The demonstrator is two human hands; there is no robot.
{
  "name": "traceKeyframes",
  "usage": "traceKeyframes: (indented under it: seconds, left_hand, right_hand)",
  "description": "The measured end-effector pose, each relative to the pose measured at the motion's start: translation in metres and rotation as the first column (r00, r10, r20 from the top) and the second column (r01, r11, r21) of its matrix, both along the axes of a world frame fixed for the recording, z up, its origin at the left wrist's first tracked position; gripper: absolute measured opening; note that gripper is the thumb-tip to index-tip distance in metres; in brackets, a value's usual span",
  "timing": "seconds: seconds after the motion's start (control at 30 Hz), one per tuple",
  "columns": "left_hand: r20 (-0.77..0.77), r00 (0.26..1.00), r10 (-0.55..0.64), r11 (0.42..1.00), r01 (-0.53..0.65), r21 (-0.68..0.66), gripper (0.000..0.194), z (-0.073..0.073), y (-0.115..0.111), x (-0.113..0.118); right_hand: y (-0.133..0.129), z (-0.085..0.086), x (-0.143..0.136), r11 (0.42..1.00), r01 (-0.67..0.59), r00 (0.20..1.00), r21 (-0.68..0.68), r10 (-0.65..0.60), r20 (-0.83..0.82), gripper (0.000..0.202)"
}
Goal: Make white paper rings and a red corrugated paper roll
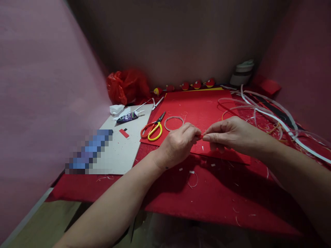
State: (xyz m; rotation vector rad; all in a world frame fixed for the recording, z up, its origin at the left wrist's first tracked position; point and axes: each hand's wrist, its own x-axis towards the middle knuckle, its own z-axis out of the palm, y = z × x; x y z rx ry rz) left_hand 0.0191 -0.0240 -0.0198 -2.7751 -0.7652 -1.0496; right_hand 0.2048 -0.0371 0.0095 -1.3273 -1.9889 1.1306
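Over a red corrugated sheet (pixel 207 106), my left hand (pixel 181 139) and my right hand (pixel 224 134) meet fingertip to fingertip. Both pinch a small red piece (pixel 200 136), mostly covered by the fingers; it looks like a narrow strip, but its exact shape is hidden. Left of my left hand lie scissors (pixel 155 127) with one orange-red and one yellow handle, blades pointing away. A pale ring of strip (pixel 174 123) rests on the sheet just beyond my left hand. Long white and coloured paper strips (pixel 274 113) spread behind my right forearm.
A grey board (pixel 121 151) carries a glue tube (pixel 128 117), a red scrap (pixel 124 133) and crumpled tissue (pixel 117 109). Several small red bird figures (pixel 197 84) line the back, between a red plastic bag (pixel 126 86) and a lidded container (pixel 242 73). Scraps dot the red cloth (pixel 176 196).
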Motion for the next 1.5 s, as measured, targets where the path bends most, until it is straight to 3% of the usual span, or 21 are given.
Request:
traceKeyframes:
  seconds: [0.27,0.5,0.6,0.7,0.8,0.9,1.0,1.17,1.33,1.5]
  left_hand:
    - [-0.113,0.991,0.076,0.994,-0.065,0.093,0.013,-0.004,0.001,-0.002]
    - [-0.228,0.963,0.141,0.983,-0.109,0.147,0.020,0.000,-0.006,0.001]
    - [-0.098,0.991,0.089,0.995,-0.083,0.056,0.016,0.001,-0.005,0.001]
    - [0.128,0.992,0.022,0.990,-0.003,-0.144,0.006,0.003,-0.003,0.002]
    - [0.317,0.948,-0.022,0.918,0.145,-0.369,0.007,0.004,-0.004,0.003]
    - [0.453,0.891,-0.026,0.852,0.256,-0.456,0.008,0.004,-0.007,0.005]
    - [0.474,0.879,-0.044,0.878,0.261,-0.402,0.010,0.004,-0.007,0.005]
    - [0.379,0.921,-0.084,0.950,0.189,-0.250,0.009,0.005,-0.004,0.002]
    - [0.363,0.928,-0.085,0.924,0.210,-0.320,0.009,0.006,-0.004,0.002]
    - [0.359,0.928,-0.099,0.951,0.194,-0.240,0.006,0.007,-0.005,0.001]
  right_hand:
    - [-0.004,0.000,-0.004,0.995,0.077,0.997,-0.066,-0.077,-0.011,0.034]
    - [-0.008,-0.003,-0.017,0.976,0.211,0.977,0.052,-0.211,-0.011,0.037]
    - [-0.008,-0.005,-0.015,0.979,0.196,0.980,0.050,-0.193,-0.052,0.033]
    - [-0.006,-0.005,-0.008,0.992,0.121,0.983,0.021,-0.117,-0.140,0.027]
    - [-0.006,-0.003,-0.003,0.997,0.053,0.968,-0.047,-0.063,-0.241,0.021]
    - [-0.008,0.000,-0.004,0.996,0.027,0.950,-0.089,-0.053,-0.309,0.016]
    - [-0.008,0.002,-0.006,0.994,0.019,0.945,-0.106,-0.052,-0.323,0.015]
    - [-0.007,0.001,-0.004,0.994,-0.001,0.954,-0.114,-0.033,-0.298,0.016]
    - [-0.005,-0.003,-0.001,0.992,-0.021,0.952,-0.122,-0.018,-0.305,0.015]
    - [-0.003,-0.003,-0.001,0.987,-0.025,0.966,-0.161,-0.018,-0.258,0.021]
